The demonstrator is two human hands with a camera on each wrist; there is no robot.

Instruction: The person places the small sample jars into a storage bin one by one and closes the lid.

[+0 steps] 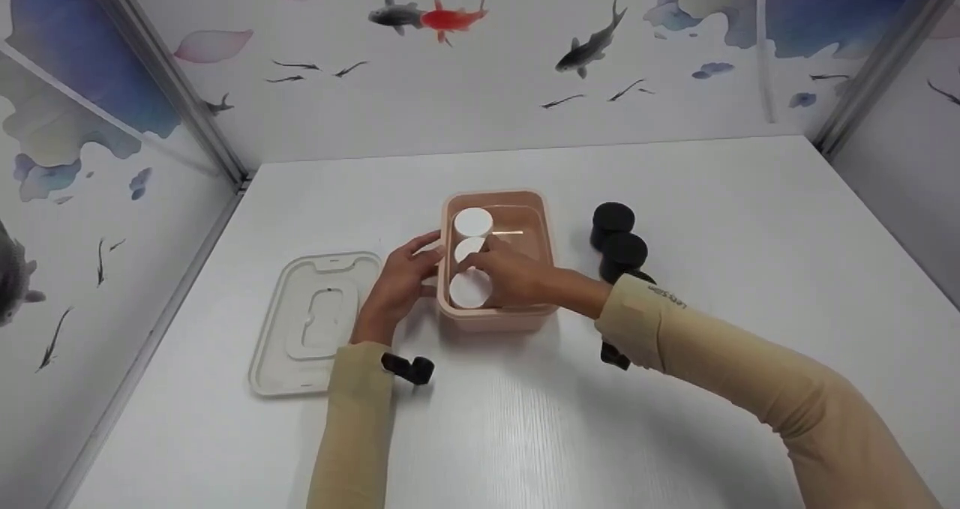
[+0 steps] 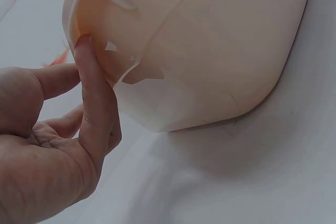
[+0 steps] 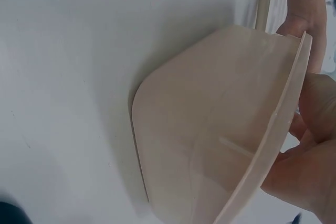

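A pink plastic bin (image 1: pixel 499 321) stands on the white table, with several white round-topped containers (image 1: pixel 473 222) in a row along its left inner side. My right hand (image 1: pixel 517 273) reaches into it and pinches the middle white container (image 1: pixel 466 247) between thumb and fingers, partly covering it. In the right wrist view the bin's wall hides the fingertips of that hand (image 3: pixel 310 166). On the bin's left side, my left hand (image 1: pixel 401 280) touches the outer wall just under the rim, its fingers extended, as the left wrist view also shows (image 2: pixel 63 135).
A pale rectangular lid (image 1: pixel 274 329) lies flat on the table left of the bin, partly behind the left forearm. To the right stand several black round containers (image 1: pixel 613 220), the nearest partly hidden by the right sleeve. Patterned walls (image 1: pixel 487 104) enclose the table at the back and sides.
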